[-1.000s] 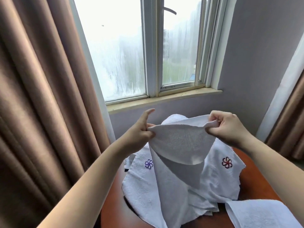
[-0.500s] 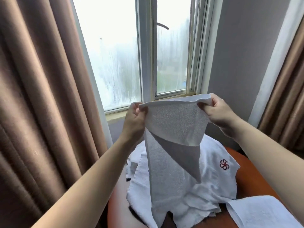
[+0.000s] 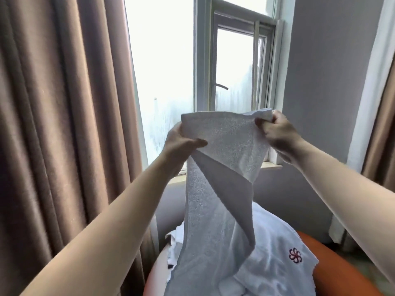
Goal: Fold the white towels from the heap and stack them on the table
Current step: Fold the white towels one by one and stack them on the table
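Observation:
I hold a white towel (image 3: 222,189) up in front of the window. My left hand (image 3: 179,144) grips its upper left corner, thumb lying across the cloth. My right hand (image 3: 275,133) pinches the upper right corner in curled fingers. The towel hangs twisted, its lower end reaching down onto the heap of white towels (image 3: 275,263) on the round orange-brown table (image 3: 342,274). One heap towel shows a dark red flower emblem (image 3: 295,255).
Brown curtains (image 3: 64,124) hang close on the left and another at the far right (image 3: 382,135). The window (image 3: 213,82) and its sill (image 3: 271,167) stand behind the towel, with a grey wall (image 3: 329,82) to the right.
Both hands have lifted the towel higher off the heap. The view has tilted upward, so the folded towel at the lower right is out of sight.

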Motion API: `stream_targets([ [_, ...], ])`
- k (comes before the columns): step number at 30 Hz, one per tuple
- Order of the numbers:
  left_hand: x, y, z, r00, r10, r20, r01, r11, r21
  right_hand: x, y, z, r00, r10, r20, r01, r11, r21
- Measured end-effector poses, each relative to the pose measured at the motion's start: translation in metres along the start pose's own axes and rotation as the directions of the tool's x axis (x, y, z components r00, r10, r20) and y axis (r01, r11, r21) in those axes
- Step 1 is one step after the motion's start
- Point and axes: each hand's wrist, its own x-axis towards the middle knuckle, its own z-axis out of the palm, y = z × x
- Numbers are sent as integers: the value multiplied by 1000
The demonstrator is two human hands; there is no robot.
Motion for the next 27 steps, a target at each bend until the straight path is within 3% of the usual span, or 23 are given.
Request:
stream_targets([
  [5, -4, 22, 4, 999, 14, -44, -16, 999, -31, 6, -30, -19, 999, -33, -41, 36, 996, 87],
  [12, -7, 30, 34, 945, 99, -311, -38, 980, 195, 5, -50, -11, 989, -146, -28, 147, 987, 56],
  [16, -12, 36, 28, 983, 25, -183, 2, 989, 147, 5, -52, -12, 985, -162, -53, 164, 986, 36],
  [19, -15, 38, 18, 999, 10, -34, -3, 976, 216, 6, -53, -16, 989, -132, -66, 137, 989, 63],
  [27, -4, 25, 10, 972, 69, -227, -33, 987, 157, 7, -54, -8, 991, -108, -80, 118, 984, 131],
])
